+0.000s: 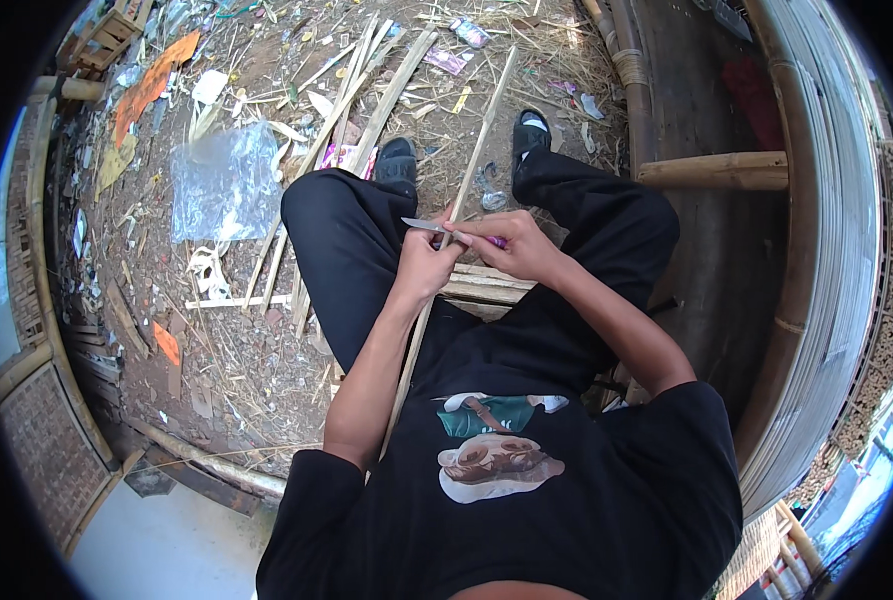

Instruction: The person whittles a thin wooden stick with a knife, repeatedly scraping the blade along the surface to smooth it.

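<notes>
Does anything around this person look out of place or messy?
Yes, the ground is littered: a crumpled clear plastic sheet lies left of the person's legs, and an orange piece farther off. Both look like stray rubbish, odd where someone works with a knife.

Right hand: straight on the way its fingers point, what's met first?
Likely the long pale strip, right by the fingertips of the right hand; whether they already touch is unclear.

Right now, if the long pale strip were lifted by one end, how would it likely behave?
The long pale strip would probably stay fairly stiff: it runs nearly straight well past the left hand. It looks light for its length, being narrow. That length could make it swing.
</notes>
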`<state>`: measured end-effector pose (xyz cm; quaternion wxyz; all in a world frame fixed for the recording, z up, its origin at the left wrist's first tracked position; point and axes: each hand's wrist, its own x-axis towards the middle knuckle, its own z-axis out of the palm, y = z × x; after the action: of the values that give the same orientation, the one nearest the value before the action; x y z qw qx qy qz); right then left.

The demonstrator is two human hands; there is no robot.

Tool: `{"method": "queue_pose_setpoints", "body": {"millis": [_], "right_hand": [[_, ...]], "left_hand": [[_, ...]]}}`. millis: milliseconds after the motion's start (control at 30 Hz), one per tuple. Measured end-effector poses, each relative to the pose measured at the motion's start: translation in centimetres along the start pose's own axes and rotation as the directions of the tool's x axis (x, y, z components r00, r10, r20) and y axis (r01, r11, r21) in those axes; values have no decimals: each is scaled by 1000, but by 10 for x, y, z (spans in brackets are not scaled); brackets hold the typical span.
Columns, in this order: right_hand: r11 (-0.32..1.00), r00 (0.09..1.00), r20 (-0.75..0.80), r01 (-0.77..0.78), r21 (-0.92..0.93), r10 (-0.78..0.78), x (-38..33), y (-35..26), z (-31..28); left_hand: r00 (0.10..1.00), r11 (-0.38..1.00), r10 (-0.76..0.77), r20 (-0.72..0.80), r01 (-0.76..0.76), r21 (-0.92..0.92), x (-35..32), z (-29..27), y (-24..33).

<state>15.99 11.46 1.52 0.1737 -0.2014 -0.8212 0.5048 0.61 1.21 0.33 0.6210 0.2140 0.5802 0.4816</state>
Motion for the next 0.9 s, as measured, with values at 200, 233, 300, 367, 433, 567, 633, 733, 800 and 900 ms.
{"method": "queue_pose_setpoints", "body": {"millis": [200, 233, 300, 367, 433, 567, 633, 733, 800, 900], "right_hand": [[996, 999, -34, 35, -76, -38, 2, 6, -1], [994, 998, -63, 11, -112, -18, 5, 8, -3], [995, 996, -86, 31, -94, -39, 7, 17, -6], [999, 994, -106, 30, -12, -32, 10, 19, -4], [997, 997, -17, 75, 31, -75, -1, 8, 6], [995, 989, -139, -69, -70, 59, 13, 23, -12], [994, 987, -145, -87, -73, 76, 6, 20, 0], [999, 999, -27, 37, 19, -36, 3, 15, 5], [997, 990, -114, -81, -16, 79, 12, 23, -10], [999, 999, 10, 38, 27, -38, 2, 3, 10]], "left_hand": [[997, 996, 51, -62, -46, 81, -2, 4, -5], [999, 992, 24, -33, -20, 123, -2, 2, -7], [998, 993, 36, -46, -30, 110, -6, 6, -4], [999, 996, 18, -37, -15, 88, -4, 6, -1], [996, 997, 52, -78, -47, 68, -6, 8, -1], [995, 992, 70, -68, -62, 112, -4, 6, -8], [999, 994, 24, -40, -20, 108, -7, 5, -11], [993, 980, 87, -74, -72, 187, 2, -1, -26], [994, 991, 76, -76, -67, 115, -3, 4, -16], [998, 988, 48, -29, -44, 145, -2, -2, -14]]}}
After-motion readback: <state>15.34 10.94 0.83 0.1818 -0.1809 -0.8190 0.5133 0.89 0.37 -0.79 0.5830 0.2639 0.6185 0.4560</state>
